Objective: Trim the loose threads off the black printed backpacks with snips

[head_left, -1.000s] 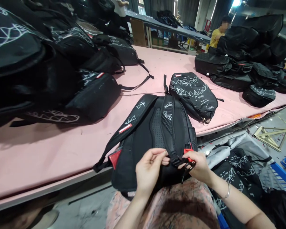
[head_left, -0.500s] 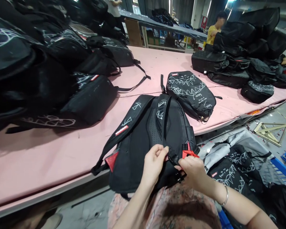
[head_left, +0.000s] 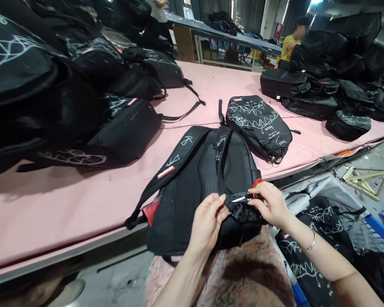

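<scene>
Left hand (head_left: 208, 219) pinches strap (head_left: 222, 168) above backpack (head_left: 189, 192), seemingly steadying it; right hand (head_left: 271, 205) grips snips (head_left: 240, 199), blade backpack-side.

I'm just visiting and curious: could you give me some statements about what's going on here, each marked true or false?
1. The right hand holds a small dark tool. True.
2. The left hand lies flat and spread. False: its thumb and fingers pinch black material.
3. A bracelet circles the right wrist. True.
4. The tabletop is blue. False: it is pink.
5. The nearest backpack lies with its shoulder straps hidden underneath. False: they face up.
</scene>
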`<state>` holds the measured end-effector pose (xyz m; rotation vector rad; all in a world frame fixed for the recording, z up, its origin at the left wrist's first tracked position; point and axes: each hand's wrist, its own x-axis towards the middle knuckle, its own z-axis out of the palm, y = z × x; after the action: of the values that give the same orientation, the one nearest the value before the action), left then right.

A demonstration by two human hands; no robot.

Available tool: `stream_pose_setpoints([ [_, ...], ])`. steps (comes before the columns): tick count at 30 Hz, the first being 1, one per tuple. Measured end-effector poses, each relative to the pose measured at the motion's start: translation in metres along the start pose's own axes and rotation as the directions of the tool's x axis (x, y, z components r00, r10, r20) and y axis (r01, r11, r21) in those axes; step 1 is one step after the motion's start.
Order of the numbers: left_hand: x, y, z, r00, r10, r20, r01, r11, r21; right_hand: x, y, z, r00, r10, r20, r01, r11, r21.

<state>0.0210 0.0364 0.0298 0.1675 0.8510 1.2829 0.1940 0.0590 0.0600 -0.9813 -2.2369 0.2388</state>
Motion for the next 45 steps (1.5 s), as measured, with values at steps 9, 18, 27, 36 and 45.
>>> stream_pose_setpoints([
  [9,0.001,0.001,-0.003,0.999,-0.034,0.004,0.034,0.998,0.049,0.01,0.01,-0.006,0.986,-0.155,0.054,0.157,0.987,-0.032],
  [18,0.001,-0.001,-0.002,0.998,-0.057,0.012,0.056,0.995,0.084,0.015,0.021,-0.01,0.942,-0.312,0.124,0.322,0.945,-0.065],
  [27,0.001,-0.003,0.001,0.996,-0.08,0.047,0.074,0.99,0.121,0.021,0.031,-0.012,0.926,-0.336,0.173,0.328,0.942,0.072],
  [36,0.003,-0.005,0.0,0.991,-0.126,0.032,0.121,0.984,0.132,0.023,0.039,-0.015,0.902,-0.364,0.232,0.349,0.932,0.101],
  [45,0.003,-0.006,0.002,0.989,-0.147,0.013,0.143,0.977,0.156,0.014,0.026,0.001,0.983,-0.093,0.161,-0.038,0.745,0.666],
])
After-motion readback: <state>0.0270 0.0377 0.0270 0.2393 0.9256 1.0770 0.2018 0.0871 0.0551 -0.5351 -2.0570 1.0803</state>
